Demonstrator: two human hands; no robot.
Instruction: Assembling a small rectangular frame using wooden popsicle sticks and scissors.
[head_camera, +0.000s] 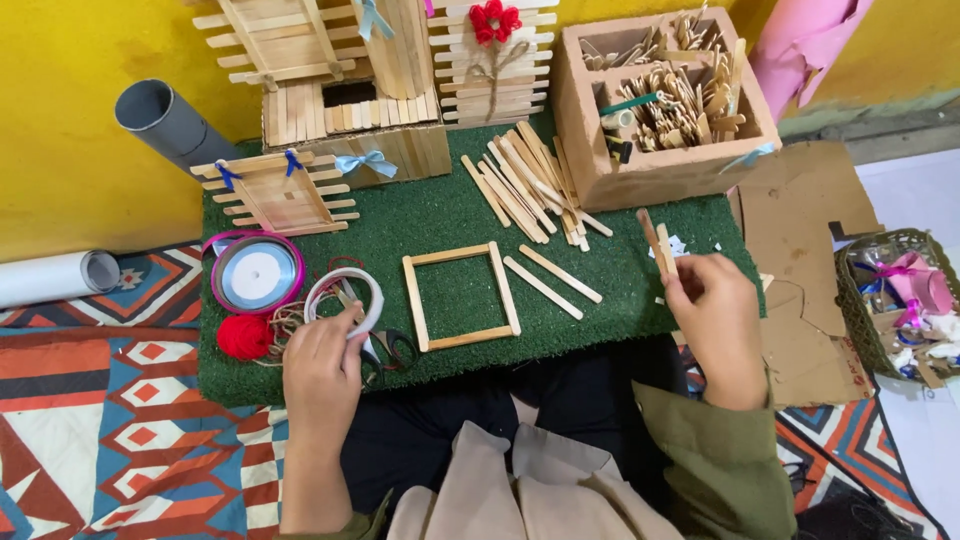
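Observation:
My left hand (322, 375) rests at the near left of the green turf mat (440, 215), fingers on a white tape roll (345, 300), with scissors (385, 350) just beside it. My right hand (712, 325) holds two wooden craft sticks (657, 243) upright at the mat's right edge. Between my hands lies a square frame of craft sticks (462, 295). Two loose sticks (552, 278) lie to its right. A pile of craft sticks (525, 185) sits further back.
A pink ribbon spool (257, 272) and red yarn ball (243, 337) lie at the left. Stick-built fences and a house (340, 90) stand at the back. A terracotta box (665, 100) holds wooden pieces. Cardboard (800, 240), a basket (900, 300) and a grey tube (165, 120) surround the mat.

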